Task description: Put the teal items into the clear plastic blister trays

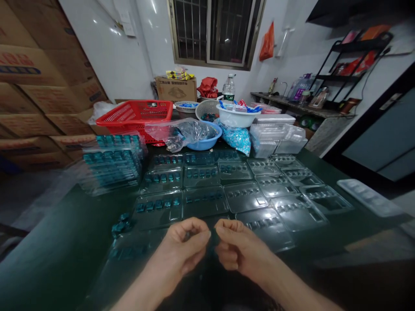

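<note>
My left hand (188, 244) is closed in a pinch, thumb against bent index finger, low in the middle of the head view. Facing it across a narrow gap, my right hand (238, 244) is pinched too, its other fingers curled. Anything between the fingertips is too small or too clear to make out. Just beyond the hands, rows of clear plastic trays (205, 209) lie on the dark green table (61, 235). Teal pieces sit in the left trays' compartments. A small heap of loose teal pieces (122, 225) lies left of my left hand.
Filled trays are stacked (112, 166) at the left. Behind the rows stand a red basket (136, 114), a blue basin (205, 140), a white basin (238, 116) and nested clear trays (275, 136). A white tray (368, 198) lies far right. Cardboard boxes (39, 99) line the left.
</note>
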Tool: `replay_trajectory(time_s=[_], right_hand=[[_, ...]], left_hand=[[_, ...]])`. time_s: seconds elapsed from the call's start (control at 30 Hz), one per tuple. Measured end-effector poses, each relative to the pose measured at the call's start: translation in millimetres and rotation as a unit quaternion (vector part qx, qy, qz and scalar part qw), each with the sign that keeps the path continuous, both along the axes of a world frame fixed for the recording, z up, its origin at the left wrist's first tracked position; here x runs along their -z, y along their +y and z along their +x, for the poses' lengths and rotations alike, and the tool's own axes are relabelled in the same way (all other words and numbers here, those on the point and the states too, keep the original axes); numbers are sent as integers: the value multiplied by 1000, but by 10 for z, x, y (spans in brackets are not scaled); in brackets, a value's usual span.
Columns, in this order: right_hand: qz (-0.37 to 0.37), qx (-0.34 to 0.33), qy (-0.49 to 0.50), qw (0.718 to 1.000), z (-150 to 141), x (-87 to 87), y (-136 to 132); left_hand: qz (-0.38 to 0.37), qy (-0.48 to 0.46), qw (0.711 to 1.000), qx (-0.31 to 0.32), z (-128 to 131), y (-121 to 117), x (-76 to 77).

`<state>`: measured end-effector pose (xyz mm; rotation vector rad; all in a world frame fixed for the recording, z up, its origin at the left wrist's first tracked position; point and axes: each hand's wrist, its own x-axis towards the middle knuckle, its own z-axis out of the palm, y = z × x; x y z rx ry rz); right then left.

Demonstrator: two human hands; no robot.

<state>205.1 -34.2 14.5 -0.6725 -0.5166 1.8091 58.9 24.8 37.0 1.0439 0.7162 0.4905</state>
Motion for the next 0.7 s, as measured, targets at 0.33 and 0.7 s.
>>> replay_trajectory(time_s=[0.33, 0.7], right_hand=[[114, 175, -377, 903, -26, -120, -69], [152, 115, -527, 828, 198, -73, 44]], left_hand=[[-145, -63, 987, -3, 130, -6, 118], [-195, -20, 981, -16, 347, 111, 266]])
